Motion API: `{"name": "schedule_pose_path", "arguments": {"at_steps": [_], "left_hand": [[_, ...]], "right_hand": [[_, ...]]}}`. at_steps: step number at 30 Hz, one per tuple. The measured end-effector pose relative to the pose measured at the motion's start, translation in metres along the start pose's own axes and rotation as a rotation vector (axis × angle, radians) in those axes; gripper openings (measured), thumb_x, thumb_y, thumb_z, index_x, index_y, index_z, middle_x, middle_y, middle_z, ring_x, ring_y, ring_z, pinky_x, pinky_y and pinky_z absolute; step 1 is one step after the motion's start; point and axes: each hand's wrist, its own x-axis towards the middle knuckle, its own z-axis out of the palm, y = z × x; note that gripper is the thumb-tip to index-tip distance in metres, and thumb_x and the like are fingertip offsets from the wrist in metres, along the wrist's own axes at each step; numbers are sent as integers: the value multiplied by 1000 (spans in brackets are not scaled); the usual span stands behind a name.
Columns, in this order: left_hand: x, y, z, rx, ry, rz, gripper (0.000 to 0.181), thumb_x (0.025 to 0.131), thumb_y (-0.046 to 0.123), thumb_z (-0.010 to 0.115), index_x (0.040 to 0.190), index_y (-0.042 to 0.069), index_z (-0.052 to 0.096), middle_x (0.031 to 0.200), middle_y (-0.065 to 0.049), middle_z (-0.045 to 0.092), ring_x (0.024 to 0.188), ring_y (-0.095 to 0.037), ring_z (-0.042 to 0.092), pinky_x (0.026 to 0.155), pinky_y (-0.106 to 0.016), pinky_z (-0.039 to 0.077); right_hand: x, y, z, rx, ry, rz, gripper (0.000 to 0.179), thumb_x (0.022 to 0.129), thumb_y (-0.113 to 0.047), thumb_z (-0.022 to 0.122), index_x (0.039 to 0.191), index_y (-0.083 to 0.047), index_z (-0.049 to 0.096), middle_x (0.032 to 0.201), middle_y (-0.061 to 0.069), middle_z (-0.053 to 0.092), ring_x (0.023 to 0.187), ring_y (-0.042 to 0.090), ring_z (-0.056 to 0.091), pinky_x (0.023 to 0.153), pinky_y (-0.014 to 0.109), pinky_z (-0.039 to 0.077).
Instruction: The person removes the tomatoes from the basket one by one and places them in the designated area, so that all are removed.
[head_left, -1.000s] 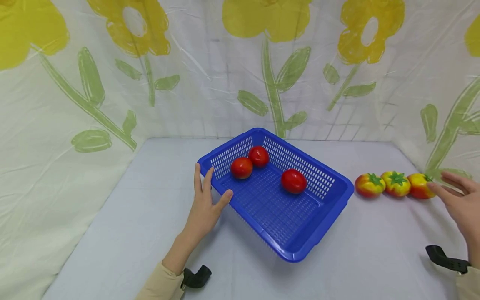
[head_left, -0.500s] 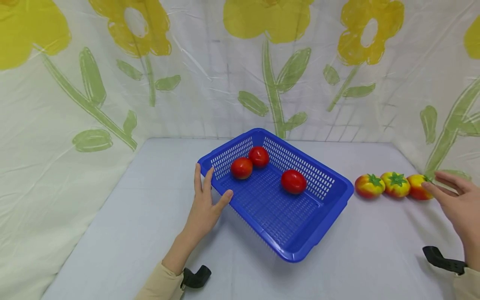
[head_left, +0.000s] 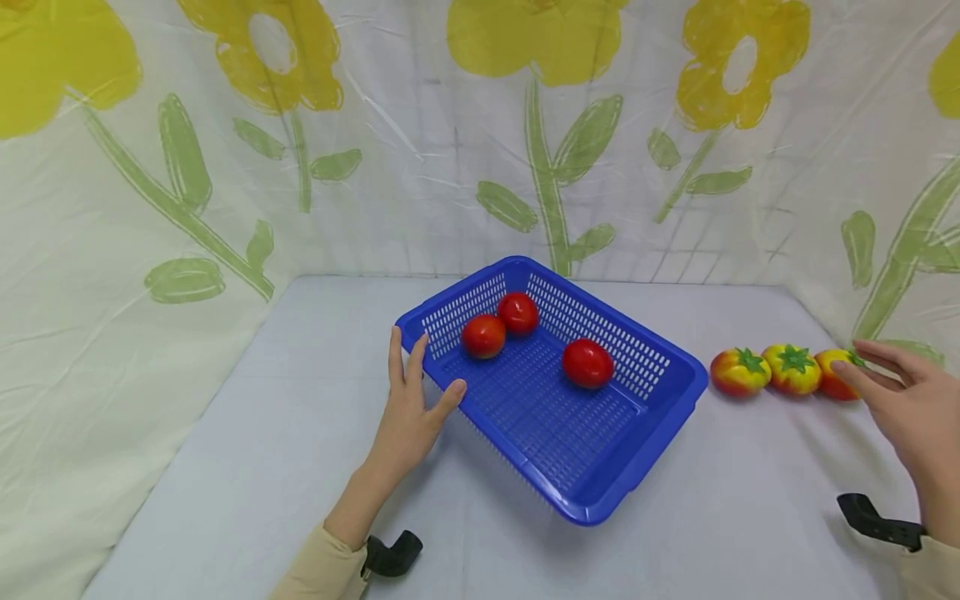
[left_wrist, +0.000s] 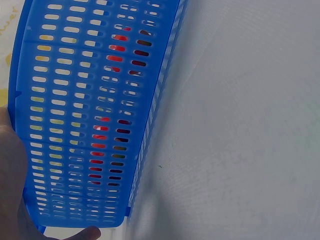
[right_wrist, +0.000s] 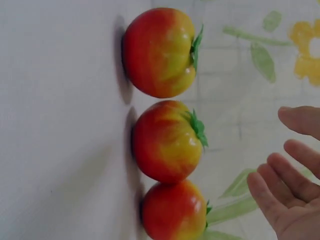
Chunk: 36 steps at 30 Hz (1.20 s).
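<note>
My left hand (head_left: 405,421) lies at the left side of a blue plastic basket (head_left: 517,446), its spread fingertips and thumb touching the rim. Three red tomatoes (head_left: 587,363) sit inside the basket, two of them together near its far left corner. To the right of the basket, three red-and-yellow tomatoes with green leafy tops (head_left: 794,369) stand in a row on the table. Beside the rightmost one hovers my right hand (head_left: 911,404), overlapping it in the head view. The right wrist view shows a gap between these loosely bent fingers and the row of tomatoes (right_wrist: 167,142).
A pale cloth covers the table (head_left: 300,400). Behind it hangs a white curtain (head_left: 412,167) printed with yellow flowers. Each wrist carries a black camera mount, such as the left one (head_left: 393,554), standing out over the table.
My right hand has drifted slightly left, covering more of the rightmost red-and-yellow tomato. The left hand, the basket and the tomatoes stay where they were.
</note>
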Motion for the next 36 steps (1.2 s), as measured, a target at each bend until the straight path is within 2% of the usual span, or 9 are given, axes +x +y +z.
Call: {"name": "schedule_pose_path", "arguments": {"at_steps": [3, 5, 8, 11, 14, 18, 25, 31, 36], "left_hand": [[0, 1, 0, -2, -1, 0, 89, 93, 57, 58, 159, 20, 13, 161, 5, -21, 145, -37, 17, 102, -60, 33], [-1, 1, 0, -2, -3, -1, 89, 93, 57, 58, 159, 20, 13, 161, 5, -21, 145, -37, 16, 102, -60, 33], [-1, 2, 0, 0, -6, -5, 89, 93, 57, 58, 159, 20, 13, 161, 5, -21, 145, -37, 17, 102, -60, 33], [-1, 1, 0, 2, -6, -7, 89, 92, 57, 58, 159, 20, 13, 161, 5, -21, 145, -37, 17, 102, -60, 33], [0, 0, 0, 3, -5, -8, 88, 93, 58, 57, 159, 21, 13, 161, 6, -21, 145, -36, 18, 102, -60, 34], [0, -2, 1, 4, 2, -6, 87, 93, 59, 56, 159, 23, 13, 161, 7, -21, 145, -36, 18, 102, -60, 34], [1, -2, 1, 10, 7, 1, 88, 93, 58, 57, 159, 21, 13, 161, 4, -20, 144, -38, 19, 101, -61, 34], [1, 0, 0, 10, 7, 5, 89, 92, 58, 58, 159, 21, 13, 161, 5, -21, 144, -37, 18, 101, -60, 34], [1, -1, 0, 12, 3, 6, 89, 92, 58, 57, 159, 21, 12, 161, 5, -21, 145, -38, 17, 101, -61, 34]], "right_hand": [[-3, -5, 1, 5, 2, -3, 64, 97, -44, 58, 153, -19, 39, 157, 10, 31, 136, 35, 38, 107, 46, 33], [-5, -10, 2, 25, 8, -16, 62, 96, -43, 61, 151, -23, 42, 156, 5, 34, 135, 26, 42, 107, 35, 34], [-8, -19, 3, 137, 20, -89, 56, 94, -32, 67, 146, -21, 51, 144, -5, 48, 119, 4, 54, 95, 14, 38], [-15, -31, 3, 273, 11, -189, 49, 92, -16, 71, 139, -13, 58, 126, -11, 57, 97, -9, 57, 80, 5, 41], [-21, -47, 6, 361, -15, -272, 46, 89, -5, 71, 134, -7, 61, 120, -8, 60, 92, -7, 61, 77, 7, 43], [-29, -65, 14, 411, -69, -357, 45, 87, 2, 71, 131, -4, 63, 124, 0, 62, 96, -2, 64, 78, 11, 46], [-43, -94, 28, 375, -160, -474, 43, 87, 3, 72, 129, -4, 64, 125, 5, 62, 102, 4, 65, 77, 14, 48], [-59, -120, 42, 454, -266, -537, 44, 86, 9, 70, 129, 2, 62, 127, 13, 61, 106, 13, 64, 81, 20, 50], [-67, -140, 56, 382, -329, -605, 44, 87, 3, 72, 130, -4, 63, 128, 10, 60, 109, 13, 62, 83, 18, 50]]}}
